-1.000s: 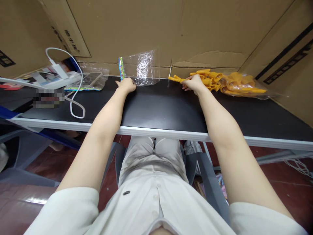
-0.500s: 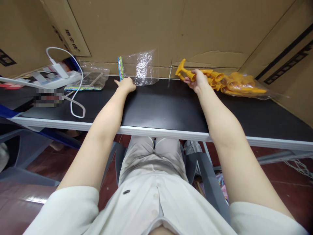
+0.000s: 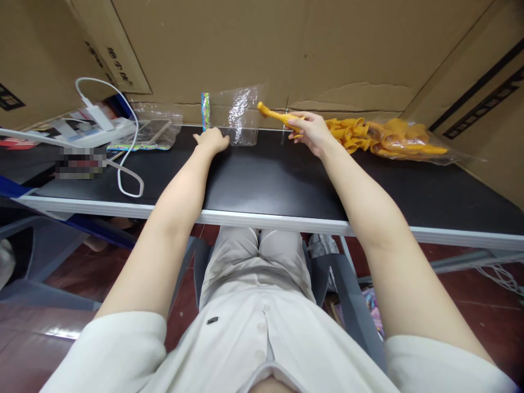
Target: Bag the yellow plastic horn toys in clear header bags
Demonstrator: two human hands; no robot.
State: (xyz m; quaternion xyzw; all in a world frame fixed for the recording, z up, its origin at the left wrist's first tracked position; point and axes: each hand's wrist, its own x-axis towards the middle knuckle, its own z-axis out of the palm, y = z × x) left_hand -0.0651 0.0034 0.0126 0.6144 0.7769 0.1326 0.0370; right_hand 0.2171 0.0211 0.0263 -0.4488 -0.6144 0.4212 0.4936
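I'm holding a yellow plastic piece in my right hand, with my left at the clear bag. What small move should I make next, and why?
I'd probably ease the yellow piece leftward, toward the clear bag: your right hand grips it with its free end pointing that way, and your left hand is at the bag's lower edge.
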